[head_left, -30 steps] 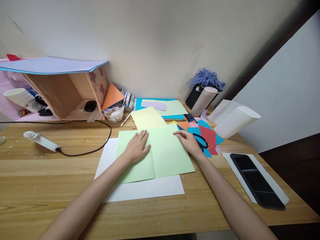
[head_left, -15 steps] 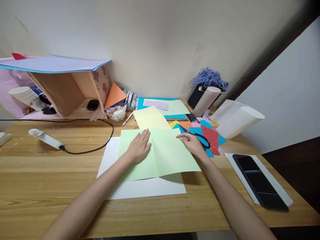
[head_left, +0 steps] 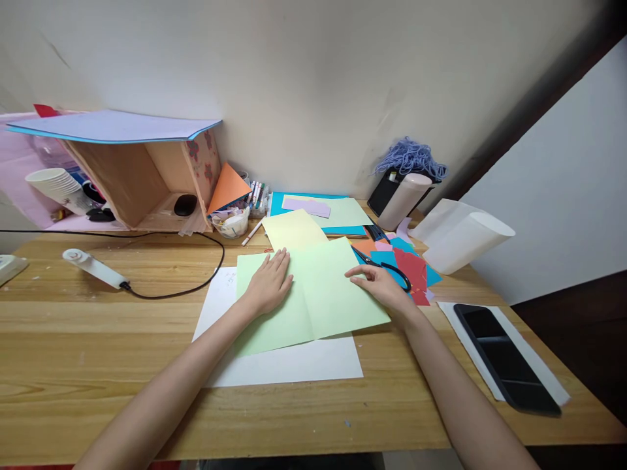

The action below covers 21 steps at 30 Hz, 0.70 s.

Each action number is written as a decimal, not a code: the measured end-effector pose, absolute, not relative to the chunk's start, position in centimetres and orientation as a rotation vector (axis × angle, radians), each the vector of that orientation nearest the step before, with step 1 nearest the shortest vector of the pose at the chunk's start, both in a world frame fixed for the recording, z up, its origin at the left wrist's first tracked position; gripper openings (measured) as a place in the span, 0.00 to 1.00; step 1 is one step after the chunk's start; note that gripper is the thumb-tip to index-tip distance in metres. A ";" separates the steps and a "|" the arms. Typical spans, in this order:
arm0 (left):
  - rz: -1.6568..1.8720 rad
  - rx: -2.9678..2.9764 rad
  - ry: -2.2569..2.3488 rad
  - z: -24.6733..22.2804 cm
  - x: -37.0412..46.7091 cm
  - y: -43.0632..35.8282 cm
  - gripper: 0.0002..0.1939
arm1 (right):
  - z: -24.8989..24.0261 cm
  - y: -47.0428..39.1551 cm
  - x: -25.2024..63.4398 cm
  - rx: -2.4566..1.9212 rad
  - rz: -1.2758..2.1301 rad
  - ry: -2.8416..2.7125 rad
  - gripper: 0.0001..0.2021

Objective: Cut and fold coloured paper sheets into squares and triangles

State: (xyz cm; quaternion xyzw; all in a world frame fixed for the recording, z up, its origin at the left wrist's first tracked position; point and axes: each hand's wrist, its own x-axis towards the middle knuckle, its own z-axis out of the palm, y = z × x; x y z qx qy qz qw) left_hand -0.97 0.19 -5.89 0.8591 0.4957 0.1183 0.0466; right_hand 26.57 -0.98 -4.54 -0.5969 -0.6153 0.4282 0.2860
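A light green sheet of paper [head_left: 337, 290] with a crease down its middle lies open over a white sheet [head_left: 289, 365]. Flat on its left half rests my left hand [head_left: 269, 282], fingers stretched out. My right hand [head_left: 376, 284] is over the right half near its edge, thumb and forefinger apart and seemingly touching the surface. The right half slopes up a little from the crease. Just behind the right hand, black-handled scissors [head_left: 399, 274] lie on coloured paper scraps [head_left: 414, 266]. A pale yellow sheet [head_left: 296, 228] reaches out from under the green one's far edge.
A white corded tool [head_left: 93, 267] lies left, near an open cardboard box [head_left: 200, 163]. Markers [head_left: 257, 194] and a small tub [head_left: 231, 225] stand behind. A phone [head_left: 504, 359] and a white paper roll [head_left: 465, 241] are at right; blue yarn [head_left: 411, 160] sits at the back.
The green sheet's right half has swung away from me, its far corner now further back and near edge higher. My right thumb and forefinger are further apart. The left hand stays flat.
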 end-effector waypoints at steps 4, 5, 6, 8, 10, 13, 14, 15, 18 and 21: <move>0.377 2.671 1.477 -5.2 -0.1 -0.9 0.28 | -5.6 -0.2 26.0 -1.595 0.881 -1.646 0.11; 0.360 2.677 1.459 -5.3 0.3 -1.3 0.29 | -5.7 -0.1 25.9 -1.602 0.840 -1.645 0.11; 0.344 2.679 1.448 -5.5 0.6 -1.6 0.29 | -5.8 0.0 25.8 -1.608 0.813 -1.644 0.11; 0.324 2.669 1.447 -6.1 1.0 -2.0 0.30 | -5.8 0.1 25.8 -1.604 0.804 -1.651 0.12; 0.316 2.651 1.463 -6.6 1.1 -2.2 0.30 | -5.7 0.1 25.8 -1.593 0.827 -1.658 0.12; 0.317 2.638 1.488 -7.0 1.0 -2.1 0.29 | -5.7 -0.1 26.0 -1.618 0.882 -1.632 0.13; 0.319 2.637 1.496 -7.1 1.0 -2.1 0.28 | -5.7 -0.2 26.0 -1.630 0.913 -1.617 0.14; 0.320 2.635 1.503 -7.1 0.9 -2.0 0.28 | -5.6 -0.3 26.1 -1.640 0.947 -1.597 0.14; 0.319 2.623 1.511 -7.0 1.0 -2.0 0.28 | -5.4 -0.6 26.4 -1.668 1.007 -1.524 0.14; 0.330 2.608 1.504 -7.0 1.0 -2.0 0.28 | -5.0 -0.9 26.7 -1.686 1.062 -1.472 0.15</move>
